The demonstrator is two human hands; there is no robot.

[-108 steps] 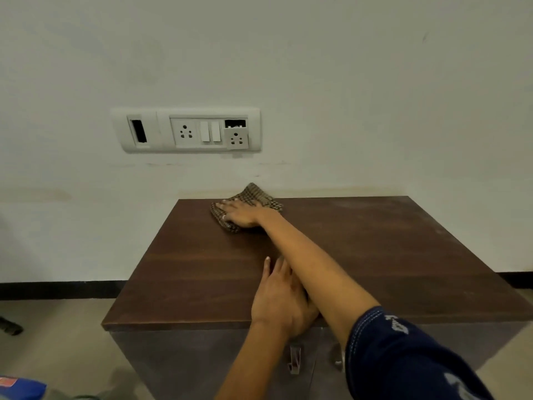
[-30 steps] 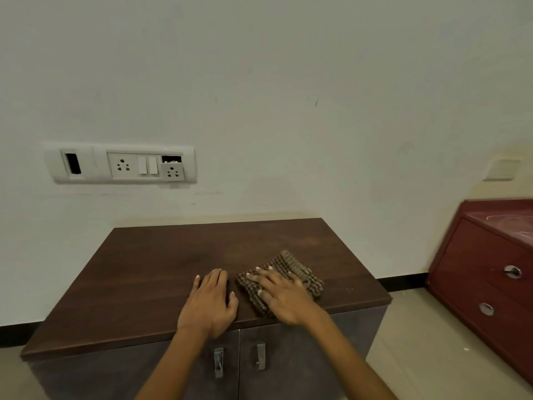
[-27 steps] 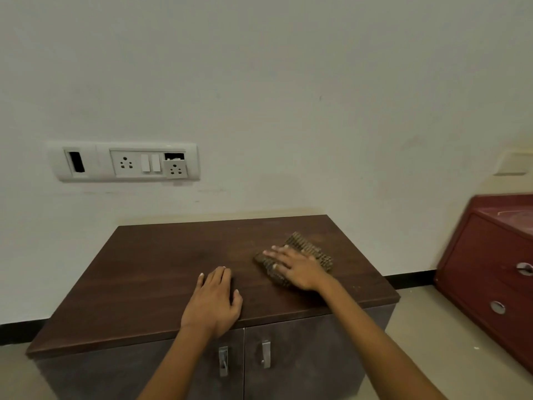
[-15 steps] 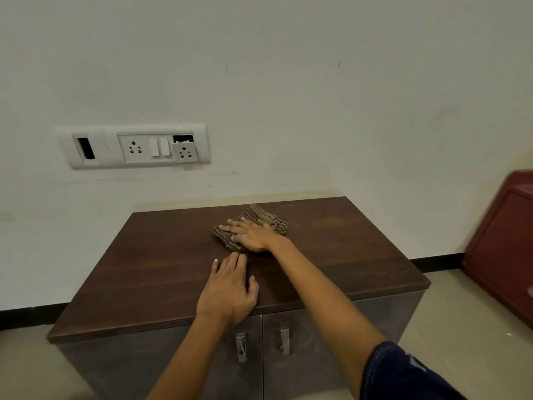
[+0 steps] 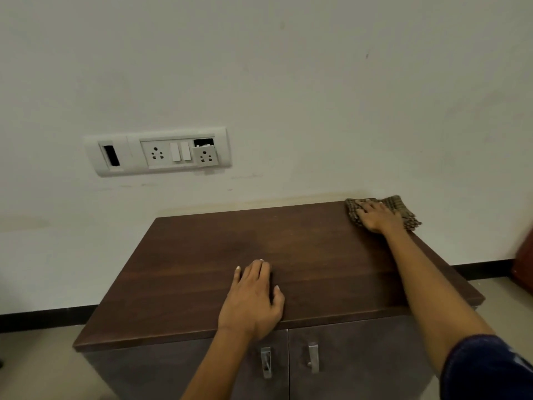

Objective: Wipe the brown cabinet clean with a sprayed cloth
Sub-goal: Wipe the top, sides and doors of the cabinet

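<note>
- Brown cabinet (image 5: 288,255) fills the middle of my feed, its dark wood-grain top set against a white wall (image 5: 288,82).
- On its far right corner I see the checked cloth (image 5: 405,212) lying on the top, its right edge hanging a little past the side edge.
- My view shows the right hand (image 5: 377,216) lying on the cloth with fingers (image 5: 362,204) straight and spread, pressing it flat rather than gripping it.
- I see the left hand (image 5: 253,301) resting palm down on the bare top near the front edge, fingers straight and relaxed, holding nothing.
- Below the top, two grey doors meet at the middle, each with a metal handle (image 5: 266,362) near the seam.
- A dark blue sleeve (image 5: 487,368) covers the right upper arm at the lower right of my view.
- On the wall, up and to the left, sits a white switch panel (image 5: 161,151) with two sockets and two rocker switches.
- A black skirting strip (image 5: 43,317) runs along the base of the wall above a pale floor (image 5: 34,370).
- At the right edge I can make out a blurred piece of red furniture (image 5: 525,264).
</note>
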